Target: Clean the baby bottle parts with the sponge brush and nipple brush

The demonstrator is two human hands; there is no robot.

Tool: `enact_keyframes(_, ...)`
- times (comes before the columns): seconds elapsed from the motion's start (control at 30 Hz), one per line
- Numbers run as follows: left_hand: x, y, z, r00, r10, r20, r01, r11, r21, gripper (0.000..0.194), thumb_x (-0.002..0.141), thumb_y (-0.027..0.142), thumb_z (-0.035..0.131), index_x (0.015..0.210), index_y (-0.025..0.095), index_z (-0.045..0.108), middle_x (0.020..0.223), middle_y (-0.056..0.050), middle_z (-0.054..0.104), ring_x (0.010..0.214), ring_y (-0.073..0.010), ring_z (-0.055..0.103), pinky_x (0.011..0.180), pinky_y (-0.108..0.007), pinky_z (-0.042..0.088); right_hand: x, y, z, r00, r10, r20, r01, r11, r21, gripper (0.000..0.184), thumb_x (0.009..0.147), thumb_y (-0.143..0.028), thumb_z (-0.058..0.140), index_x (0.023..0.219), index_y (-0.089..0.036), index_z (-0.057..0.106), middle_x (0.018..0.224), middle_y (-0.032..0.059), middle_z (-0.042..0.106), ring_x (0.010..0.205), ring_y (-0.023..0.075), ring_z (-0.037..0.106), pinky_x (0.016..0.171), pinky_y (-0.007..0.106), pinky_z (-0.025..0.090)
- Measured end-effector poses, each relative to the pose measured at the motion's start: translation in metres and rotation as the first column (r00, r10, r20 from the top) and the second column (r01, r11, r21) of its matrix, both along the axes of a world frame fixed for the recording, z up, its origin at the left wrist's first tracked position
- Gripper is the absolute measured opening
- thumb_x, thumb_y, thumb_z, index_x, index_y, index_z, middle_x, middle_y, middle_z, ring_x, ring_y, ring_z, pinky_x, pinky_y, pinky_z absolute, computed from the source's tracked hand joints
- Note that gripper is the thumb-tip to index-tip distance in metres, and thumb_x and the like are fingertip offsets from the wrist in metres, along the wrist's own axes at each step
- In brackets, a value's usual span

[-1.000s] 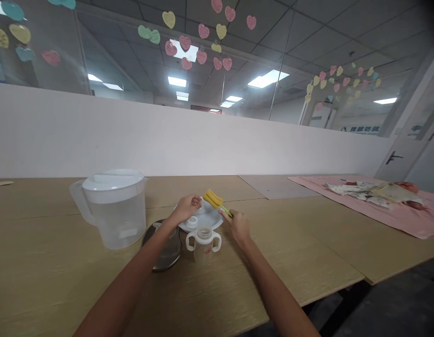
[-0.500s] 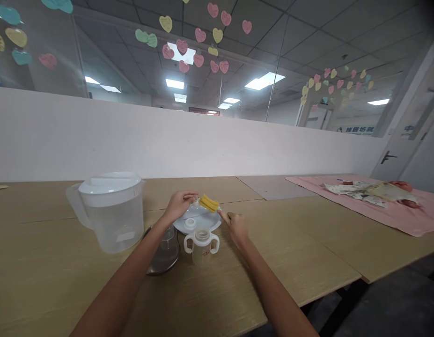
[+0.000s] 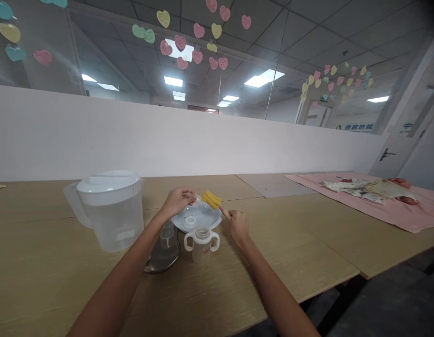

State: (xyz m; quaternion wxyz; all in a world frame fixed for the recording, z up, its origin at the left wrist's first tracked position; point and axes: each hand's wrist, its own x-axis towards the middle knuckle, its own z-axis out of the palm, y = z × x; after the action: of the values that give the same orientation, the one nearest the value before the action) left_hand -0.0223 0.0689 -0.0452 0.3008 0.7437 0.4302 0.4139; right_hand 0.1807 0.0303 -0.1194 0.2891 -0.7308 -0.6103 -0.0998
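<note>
My right hand [image 3: 238, 226] is closed around the handle of a sponge brush, its index finger stretched along it. The brush's yellow sponge head [image 3: 211, 200] is over a pale basin [image 3: 206, 221]. My left hand [image 3: 179, 201] pinches a small, clear piece [image 3: 198, 198], possibly a bottle teat, beside the sponge. A white ring cap [image 3: 190, 222] is at the basin's near side. In front stands an uncapped, two-handled baby bottle [image 3: 202, 250]. Left of it, a clear cover [image 3: 168, 235] sits in a metal kidney dish [image 3: 164, 262], partly hidden by my left forearm.
A large lidded plastic pitcher [image 3: 114, 220] stands to the left on the wooden table [image 3: 301, 243]. At the right, a pink cloth [image 3: 385, 217] holds a doll-like figure in patterned clothes [image 3: 388, 189]. A white wall [image 3: 202, 145] rises behind the table.
The sponge head has shifted slightly up and right and turned a little. My left fingers have drawn in closer around the clear piece. The view has moved slightly.
</note>
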Motion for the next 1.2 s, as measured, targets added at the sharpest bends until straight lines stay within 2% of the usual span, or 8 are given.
enact_keyframes(0.13,-0.005,-0.006,0.007,0.993,-0.119,-0.015,0.118,0.991,-0.064,0.033,0.067,0.032,0.060,0.092,0.011,0.062,0.079,-0.006,0.069,0.076,-0.0178,0.064,0.068,-0.029,0.053,0.003,0.000,0.001,0.998,-0.045,-0.042,0.041,0.996,-0.085,0.059,0.082,-0.060,0.032,0.062,-0.015,0.065,0.069,0.0151,0.065,0.055,0.0142,0.053,0.048,0.024,0.021)
enact_keyframes(0.23,-0.015,-0.012,0.016,0.962,-0.224,-0.157,0.208,0.972,-0.114,0.033,0.066,0.029,0.057,0.095,0.014,0.062,0.081,-0.006,0.068,0.074,-0.0181,0.063,0.062,-0.027,0.053,0.004,0.001,-0.001,0.995,-0.076,-0.070,0.070,0.994,-0.087,0.055,0.082,-0.059,0.032,0.072,-0.016,0.065,0.069,0.0120,0.065,0.058,0.0155,0.054,0.049,0.024,0.021)
enact_keyframes(0.37,-0.029,-0.020,0.026,0.843,-0.124,-0.524,0.036,0.984,-0.175,0.026,0.058,0.017,0.054,0.082,0.016,0.064,0.068,-0.003,0.067,0.059,-0.0190,0.063,0.051,-0.027,0.049,0.004,0.003,-0.002,0.991,-0.075,-0.112,0.073,0.997,-0.021,0.047,0.087,-0.052,0.028,0.087,-0.017,0.060,0.069,0.0065,0.064,0.061,0.0154,0.056,0.050,0.023,0.021)
enact_keyframes(0.47,-0.034,-0.026,0.027,0.728,-0.095,-0.679,-0.148,0.945,-0.291,0.023,0.049,0.011,0.056,0.071,0.017,0.061,0.057,-0.002,0.066,0.053,-0.0204,0.062,0.049,-0.028,0.048,0.003,0.004,-0.003,0.992,-0.063,-0.113,0.061,0.998,-0.028,0.042,0.088,-0.048,0.030,0.087,-0.017,0.058,0.068,0.0054,0.064,0.061,0.0157,0.057,0.050,0.024,0.020)
enact_keyframes(0.67,-0.036,-0.035,0.030,0.666,-0.097,-0.740,-0.264,0.897,-0.356,0.012,0.044,0.011,0.065,0.048,0.016,0.055,0.041,-0.003,0.059,0.048,-0.0222,0.060,0.048,-0.031,0.049,0.003,0.005,-0.008,0.993,-0.061,-0.099,0.057,0.998,-0.041,0.041,0.088,-0.047,0.031,0.084,-0.017,0.059,0.073,0.0065,0.064,0.065,0.0161,0.058,0.051,0.024,0.021)
enact_keyframes(0.83,-0.035,-0.039,0.032,0.585,-0.094,-0.805,-0.336,0.875,-0.347,0.023,0.046,0.018,0.068,0.033,0.014,0.050,0.043,-0.008,0.061,0.047,-0.0208,0.059,0.050,-0.030,0.050,0.003,0.006,-0.010,0.993,-0.050,-0.104,0.045,0.998,-0.046,0.037,0.087,-0.043,0.035,0.083,-0.016,0.060,0.073,0.0066,0.064,0.065,0.0156,0.056,0.051,0.024,0.021)
enact_keyframes(1.07,-0.020,-0.041,0.022,0.431,-0.118,-0.895,-0.395,0.867,-0.305,0.021,0.046,0.019,0.071,0.034,0.015,0.054,0.046,-0.009,0.062,0.052,-0.0239,0.061,0.051,-0.030,0.049,0.002,0.004,-0.009,0.995,0.057,-0.081,-0.056,0.998,0.016,0.022,0.081,-0.025,0.041,0.083,-0.018,0.061,0.071,0.0035,0.064,0.061,0.0122,0.052,0.051,0.023,0.019)
enact_keyframes(1.2,-0.007,-0.047,0.029,0.386,0.002,-0.923,-0.328,0.935,-0.135,0.014,0.041,0.018,0.075,0.048,0.015,0.063,0.058,-0.011,0.066,0.065,-0.0283,0.063,0.061,-0.034,0.048,0.002,0.002,-0.008,0.996,0.079,-0.051,-0.077,0.996,0.054,0.020,0.077,-0.022,0.044,0.078,-0.018,0.063,0.070,0.0023,0.064,0.059,0.0110,0.050,0.050,0.023,0.017)
